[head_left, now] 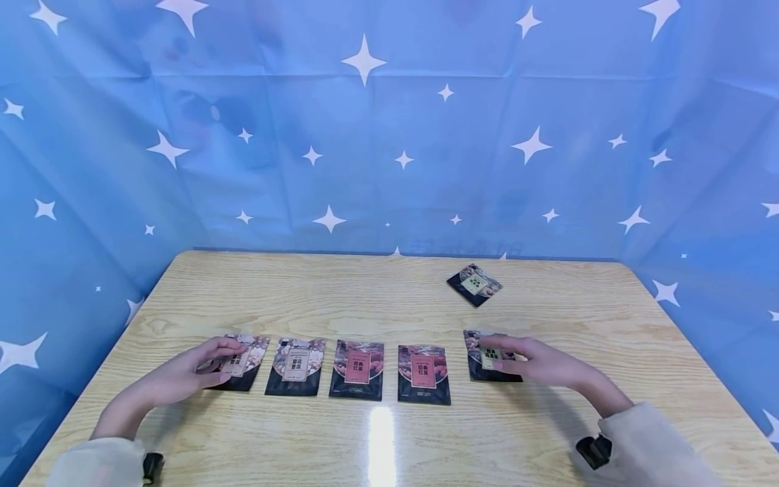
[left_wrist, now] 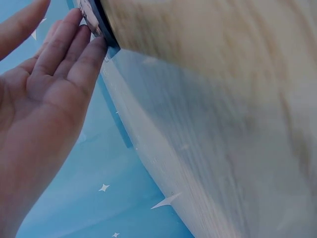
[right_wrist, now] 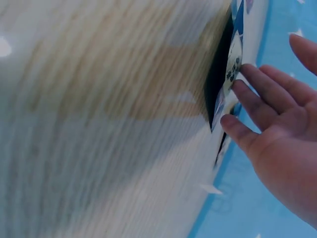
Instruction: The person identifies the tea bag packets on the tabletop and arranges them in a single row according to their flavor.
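My left hand (head_left: 176,375) lies over the leftmost tea packet (head_left: 253,355), a dark sachet with a pale floral top, and partly hides it. In the left wrist view, my extended fingers (left_wrist: 57,52) touch this packet, the thumb held apart. My right hand (head_left: 550,363) is over a dark tea packet with a yellow-green label (head_left: 481,366) at the right end of the row. In the right wrist view, fairly straight fingertips (right_wrist: 237,89) touch its face or hover very close. The thumb stands away from it.
Between the hands lie another floral tea packet (head_left: 295,367) and two red-labelled ones, a left (head_left: 356,370) and a right (head_left: 424,374). Behind the right hand, a tilted yellow-green-labelled packet (head_left: 475,284) lies on the wooden table (head_left: 304,291). Blue star-patterned cloth (head_left: 389,135) hangs behind.
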`<state>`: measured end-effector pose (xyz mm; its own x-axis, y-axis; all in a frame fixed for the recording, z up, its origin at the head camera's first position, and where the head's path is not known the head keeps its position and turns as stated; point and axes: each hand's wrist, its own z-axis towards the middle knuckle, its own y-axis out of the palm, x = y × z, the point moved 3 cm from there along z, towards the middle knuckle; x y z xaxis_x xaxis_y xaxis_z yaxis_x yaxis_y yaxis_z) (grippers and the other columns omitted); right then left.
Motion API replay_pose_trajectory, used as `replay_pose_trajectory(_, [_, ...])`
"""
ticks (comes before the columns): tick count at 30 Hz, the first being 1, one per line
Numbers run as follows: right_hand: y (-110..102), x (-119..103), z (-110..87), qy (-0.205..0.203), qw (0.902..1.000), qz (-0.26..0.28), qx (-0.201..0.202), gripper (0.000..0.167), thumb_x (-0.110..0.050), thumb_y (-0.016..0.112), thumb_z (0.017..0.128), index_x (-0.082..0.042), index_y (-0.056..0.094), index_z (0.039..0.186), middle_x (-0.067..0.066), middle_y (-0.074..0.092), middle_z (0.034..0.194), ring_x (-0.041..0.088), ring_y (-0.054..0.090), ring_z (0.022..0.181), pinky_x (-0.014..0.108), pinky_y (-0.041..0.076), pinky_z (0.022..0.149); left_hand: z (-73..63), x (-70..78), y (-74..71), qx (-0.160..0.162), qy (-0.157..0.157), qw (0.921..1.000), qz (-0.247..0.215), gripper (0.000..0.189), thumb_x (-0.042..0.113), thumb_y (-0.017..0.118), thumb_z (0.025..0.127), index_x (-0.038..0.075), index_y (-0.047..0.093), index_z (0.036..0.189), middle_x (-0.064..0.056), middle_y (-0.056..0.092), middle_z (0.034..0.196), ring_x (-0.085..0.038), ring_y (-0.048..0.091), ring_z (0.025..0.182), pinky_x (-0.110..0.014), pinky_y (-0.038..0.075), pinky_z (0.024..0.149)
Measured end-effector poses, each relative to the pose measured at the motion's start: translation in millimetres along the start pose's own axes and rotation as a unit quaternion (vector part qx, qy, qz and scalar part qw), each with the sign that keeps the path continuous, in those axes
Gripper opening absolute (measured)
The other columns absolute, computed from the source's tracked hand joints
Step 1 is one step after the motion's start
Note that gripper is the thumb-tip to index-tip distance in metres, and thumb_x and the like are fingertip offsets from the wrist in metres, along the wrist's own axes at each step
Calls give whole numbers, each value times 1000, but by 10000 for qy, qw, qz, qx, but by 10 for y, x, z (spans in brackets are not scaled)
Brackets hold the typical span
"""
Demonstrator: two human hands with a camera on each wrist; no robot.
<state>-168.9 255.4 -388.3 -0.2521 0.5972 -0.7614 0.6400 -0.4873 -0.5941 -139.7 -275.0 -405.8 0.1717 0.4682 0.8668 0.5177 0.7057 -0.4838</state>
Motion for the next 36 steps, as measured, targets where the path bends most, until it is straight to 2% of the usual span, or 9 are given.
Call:
replay_pose_trajectory(6, [78, -31, -45, 74, 9998, 127, -160, 50, -23, 46, 97, -3, 33, 141, 22, 32, 141, 42, 34, 125, 57, 33, 93, -1, -12, 6, -64, -12, 9999, -115, 44, 10, 51, 94, -7, 34, 130, -32, 34, 134, -47, 32, 119, -23, 47, 82])
replay_pose_trajectory(8, [102, -54, -66, 90, 9996, 170, -228, 49, -24, 45, 98, -4, 32, 141, 21, 33, 141, 41, 35, 124, 56, 34, 92, -4, -16, 7, -71, 0, 9999, -127, 44, 10, 51, 94, -7, 33, 130, -33, 34, 134, -44, 34, 120, -23, 47, 82])
replay_pose_trajectory(13, [154, -92, -117, 43, 9994, 156, -306, 49, -23, 44, 98, -5, 31, 142, 21, 32, 142, 41, 34, 125, 56, 35, 92, -8, -18, 5, -77, 29, 9998, -174, 44, 11, 51, 94, -7, 33, 130, -33, 33, 134, -26, 40, 121, -24, 47, 81])
replay_pose_trajectory(20, [209, -118, -170, -43, 9993, 100, -345, 49, -23, 44, 98, -6, 31, 142, 20, 31, 142, 44, 31, 126, 56, 35, 91, -1, -10, 4, -80, 32, 9999, -113, 43, 11, 51, 94, -7, 34, 130, -33, 34, 134, -38, 37, 119, -24, 48, 81])
replay_pose_trajectory(23, [221, -132, -180, -66, 9994, 69, -328, 50, -23, 44, 98, -6, 31, 142, 20, 31, 143, 45, 27, 128, 57, 34, 92, -2, -8, 2, -80, 70, 9998, -170, 43, 10, 51, 94, -7, 34, 130, -33, 34, 133, -20, 42, 120, -24, 48, 81])
replay_pose_trajectory(27, [229, -142, -187, -56, 9995, 82, -314, 50, -23, 44, 98, -5, 31, 142, 20, 31, 143, 45, 25, 128, 58, 33, 92, -9, -4, 4, -73, 169, 9996, -237, 44, 9, 51, 94, -9, 33, 129, -35, 33, 132, 9, 40, 112, -26, 48, 80])
replay_pose_trajectory(29, [231, -147, -189, -45, 9995, 92, -312, 49, -23, 44, 98, -5, 31, 142, 20, 31, 143, 45, 25, 128, 58, 33, 92, -11, -4, 6, -76, 172, 9994, -275, 45, 10, 51, 94, -9, 32, 130, -36, 33, 132, 12, 40, 109, -27, 49, 80])
replay_pose_trajectory(36, [232, -159, -188, -61, 9995, 59, -310, 49, -23, 44, 98, -4, 32, 141, 20, 32, 142, 44, 26, 128, 57, 33, 92, -9, -16, 3, -79, 131, 9994, -305, 44, 10, 51, 94, -9, 32, 130, -35, 33, 133, 12, 40, 110, -25, 48, 80])
